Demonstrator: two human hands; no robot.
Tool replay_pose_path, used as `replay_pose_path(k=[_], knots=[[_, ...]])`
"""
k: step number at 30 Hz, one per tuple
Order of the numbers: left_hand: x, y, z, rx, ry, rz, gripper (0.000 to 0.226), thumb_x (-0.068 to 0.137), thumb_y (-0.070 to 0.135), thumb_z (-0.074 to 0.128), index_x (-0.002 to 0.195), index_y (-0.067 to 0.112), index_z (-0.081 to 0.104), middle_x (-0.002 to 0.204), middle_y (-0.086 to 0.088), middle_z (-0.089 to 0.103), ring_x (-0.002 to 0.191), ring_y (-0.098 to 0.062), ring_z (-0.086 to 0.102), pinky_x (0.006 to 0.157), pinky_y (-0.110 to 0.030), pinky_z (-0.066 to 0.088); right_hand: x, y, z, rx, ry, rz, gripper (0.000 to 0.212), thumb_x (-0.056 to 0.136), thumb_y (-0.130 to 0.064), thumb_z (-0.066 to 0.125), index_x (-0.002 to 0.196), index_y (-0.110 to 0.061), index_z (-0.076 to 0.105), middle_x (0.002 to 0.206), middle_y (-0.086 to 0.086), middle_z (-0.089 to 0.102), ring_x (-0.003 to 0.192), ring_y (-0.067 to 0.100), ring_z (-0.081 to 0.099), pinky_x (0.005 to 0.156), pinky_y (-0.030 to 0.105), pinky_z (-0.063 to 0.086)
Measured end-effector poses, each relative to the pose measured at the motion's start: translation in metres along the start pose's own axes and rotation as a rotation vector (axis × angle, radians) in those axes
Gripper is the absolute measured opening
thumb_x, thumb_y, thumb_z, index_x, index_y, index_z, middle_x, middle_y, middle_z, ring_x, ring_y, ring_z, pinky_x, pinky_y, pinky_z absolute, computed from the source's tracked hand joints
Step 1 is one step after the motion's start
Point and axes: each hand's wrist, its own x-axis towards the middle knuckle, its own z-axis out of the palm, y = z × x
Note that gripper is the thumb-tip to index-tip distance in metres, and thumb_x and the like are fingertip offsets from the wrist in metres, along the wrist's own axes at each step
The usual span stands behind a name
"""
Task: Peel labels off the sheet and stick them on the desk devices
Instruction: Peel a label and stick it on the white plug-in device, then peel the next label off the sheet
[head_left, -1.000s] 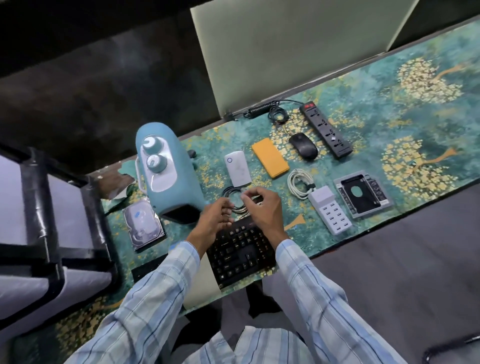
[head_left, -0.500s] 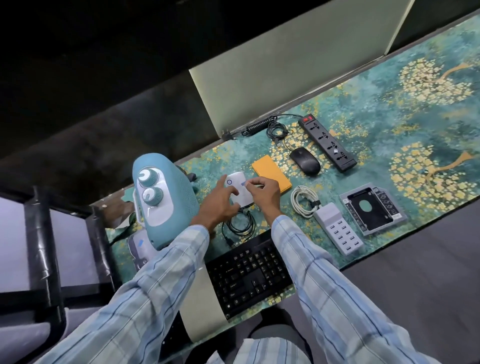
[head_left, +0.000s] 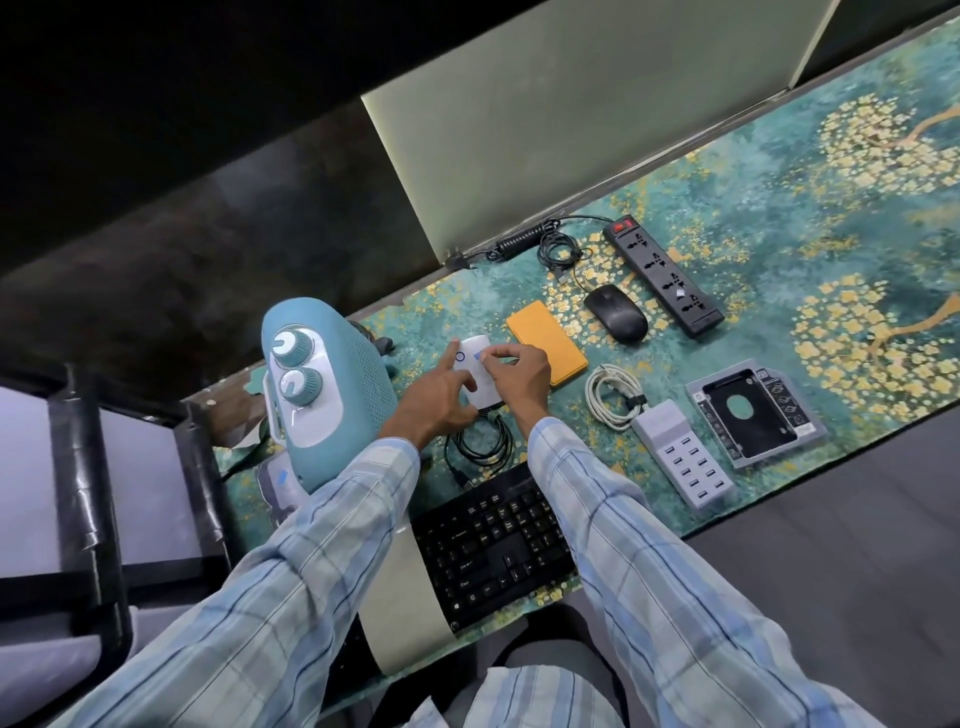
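Observation:
A small white device (head_left: 470, 347) lies on the patterned desk mat (head_left: 779, 218), between the teal speaker (head_left: 332, 395) and an orange power bank (head_left: 545, 348). My left hand (head_left: 436, 402) braces its left side, index finger stretched along the edge. My right hand (head_left: 519, 371) pinches a small blue label (head_left: 479, 356) against the device's top face. The pale label sheet (head_left: 402, 603) lies left of the black keyboard (head_left: 498, 540), partly under my left sleeve. A hard drive (head_left: 280, 480) carrying a blue label peeks out below the speaker.
A black mouse (head_left: 615, 312), power strip (head_left: 662, 275) and coiled black cables (head_left: 558, 249) lie at the back. A white cable (head_left: 613, 395), grey USB hub (head_left: 683, 462) and drive caddy (head_left: 753, 410) sit right. A black cable loop (head_left: 480, 441) lies under my hands.
Both hands left the keyboard's far edge and moved up to the white device. My right hand now presses the blue label onto it.

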Motion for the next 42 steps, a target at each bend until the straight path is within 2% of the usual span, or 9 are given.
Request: replay_pose_path(k=[11, 16, 23, 27, 31, 34, 38, 40, 42], knots=[[0.002, 0.004, -0.006, 0.004, -0.044, -0.026, 0.031, 0.076, 0.024, 0.074, 0.107, 0.02, 0.072, 0.171, 0.003, 0.005, 0.096, -0.03, 0.071, 0.071, -0.027, 0.042, -0.003, -0.005, 0.01, -0.105, 0.119, -0.006, 0.005, 0.078, -0.03, 0.079, 0.075, -0.03, 0.077, 0.09, -0.006, 0.078, 0.08, 0.02, 0.072, 0.064, 0.034, 0.059], [0.003, 0.004, -0.008, 0.039, -0.067, -0.036, 0.032, 0.076, 0.025, 0.073, 0.108, 0.021, 0.073, 0.171, 0.003, 0.003, 0.095, -0.031, 0.071, 0.07, -0.027, 0.041, -0.005, -0.006, 0.009, -0.032, 0.161, -0.028, 0.026, 0.078, -0.023, 0.084, 0.089, -0.015, 0.062, 0.084, -0.005, 0.067, 0.072, 0.017, 0.06, 0.061, 0.033, 0.047], [-0.001, 0.003, 0.004, -0.052, -0.023, -0.018, 0.045, 0.082, 0.025, 0.07, 0.126, 0.017, 0.062, 0.171, -0.004, -0.005, 0.104, -0.034, 0.068, 0.082, -0.034, 0.052, -0.004, 0.003, 0.0, 0.03, 0.15, -0.025, 0.011, 0.086, -0.009, 0.071, 0.092, -0.017, 0.065, 0.085, -0.005, 0.067, 0.079, 0.017, 0.063, 0.07, 0.029, 0.049], [-0.03, 0.007, 0.03, -0.223, 0.121, 0.042, 0.042, 0.085, 0.023, 0.064, 0.126, 0.016, 0.062, 0.168, -0.006, 0.02, 0.102, -0.03, 0.069, 0.087, -0.033, 0.053, -0.029, 0.016, -0.002, 0.034, 0.153, 0.003, 0.012, 0.085, -0.011, 0.07, 0.094, -0.016, 0.066, 0.085, -0.003, 0.069, 0.079, 0.018, 0.066, 0.066, 0.028, 0.048], [-0.098, 0.009, 0.076, -0.429, 0.178, 0.125, 0.036, 0.081, 0.024, 0.055, 0.115, 0.017, 0.066, 0.132, -0.004, 0.059, 0.1, -0.024, 0.066, 0.088, -0.034, 0.055, -0.076, 0.035, 0.008, -0.02, 0.104, -0.022, 0.008, 0.087, -0.011, 0.067, 0.094, -0.015, 0.067, 0.086, -0.002, 0.07, 0.078, 0.017, 0.066, 0.06, 0.019, 0.044], [-0.147, -0.01, 0.104, -0.454, 0.196, 0.047, 0.024, 0.079, 0.021, 0.058, 0.102, 0.019, 0.065, 0.103, 0.004, 0.06, 0.085, -0.014, 0.06, 0.077, -0.03, 0.049, -0.113, 0.053, 0.02, -0.062, -0.026, -0.07, 0.008, 0.087, -0.015, 0.07, 0.093, -0.019, 0.069, 0.085, -0.006, 0.071, 0.08, 0.014, 0.068, 0.072, 0.03, 0.055], [-0.18, -0.056, 0.121, -0.507, 0.285, -0.191, 0.024, 0.079, 0.015, 0.067, 0.101, 0.023, 0.069, 0.102, 0.005, 0.066, 0.065, -0.009, 0.061, 0.073, -0.029, 0.051, -0.156, 0.067, 0.033, -0.134, -0.193, -0.161, 0.012, 0.083, -0.016, 0.072, 0.095, -0.018, 0.07, 0.088, -0.006, 0.073, 0.081, 0.01, 0.07, 0.076, 0.031, 0.057], [-0.188, -0.077, 0.125, -0.508, 0.317, -0.283, 0.024, 0.079, 0.017, 0.067, 0.102, 0.021, 0.071, 0.102, 0.001, 0.066, 0.068, -0.015, 0.063, 0.076, -0.032, 0.053, -0.171, 0.07, 0.039, -0.172, -0.242, -0.203, 0.011, 0.083, -0.017, 0.073, 0.094, -0.017, 0.069, 0.086, -0.006, 0.074, 0.08, 0.011, 0.07, 0.075, 0.028, 0.055], [-0.196, -0.094, 0.129, -0.499, 0.336, -0.372, 0.028, 0.08, 0.02, 0.07, 0.107, 0.019, 0.07, 0.106, -0.003, 0.065, 0.085, -0.023, 0.066, 0.079, -0.033, 0.051, -0.179, 0.071, 0.045, -0.223, -0.294, -0.214, 0.014, 0.083, -0.023, 0.072, 0.095, -0.017, 0.067, 0.086, -0.005, 0.073, 0.081, 0.015, 0.07, 0.076, 0.032, 0.057]])
